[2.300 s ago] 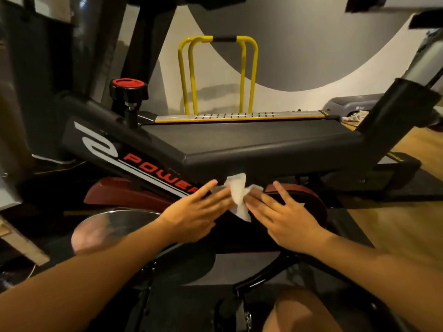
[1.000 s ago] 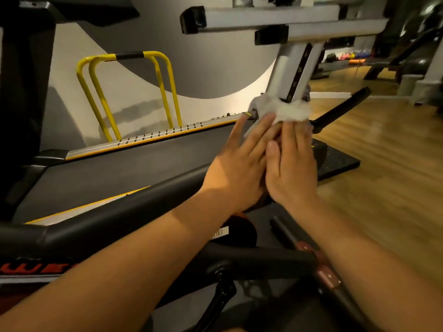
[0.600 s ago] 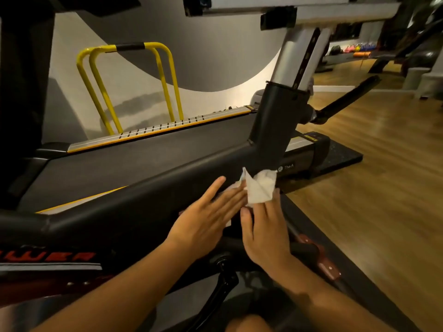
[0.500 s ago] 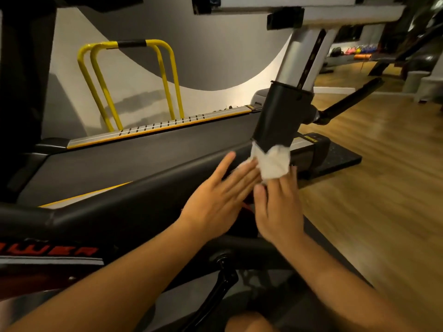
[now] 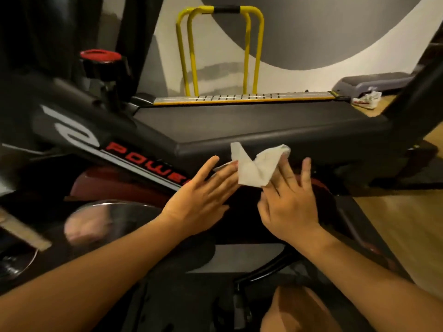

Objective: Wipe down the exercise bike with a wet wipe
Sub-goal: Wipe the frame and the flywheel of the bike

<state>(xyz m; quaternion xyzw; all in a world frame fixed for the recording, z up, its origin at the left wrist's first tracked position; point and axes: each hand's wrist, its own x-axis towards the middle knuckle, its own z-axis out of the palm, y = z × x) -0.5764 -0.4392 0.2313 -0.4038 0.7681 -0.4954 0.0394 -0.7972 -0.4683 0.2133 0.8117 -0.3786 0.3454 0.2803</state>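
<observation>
At the lower edge of the exercise bike frame bar, just right of the red lettering: wet wipe, crumpled, draped over the straight fingers of the right hand. Left hand flat, fingertips touching the wipe's edge; neither hand clenched or gripping. Step judged as mid-wipe of the frame, and the next move calls for flat, even pressure along the bar toward unwiped parts.

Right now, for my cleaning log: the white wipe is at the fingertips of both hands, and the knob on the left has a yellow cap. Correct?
No. The head view shows the knob has a red cap, not yellow. The rest holds: the white wipe is at the fingertips of the left hand and right hand.
</observation>
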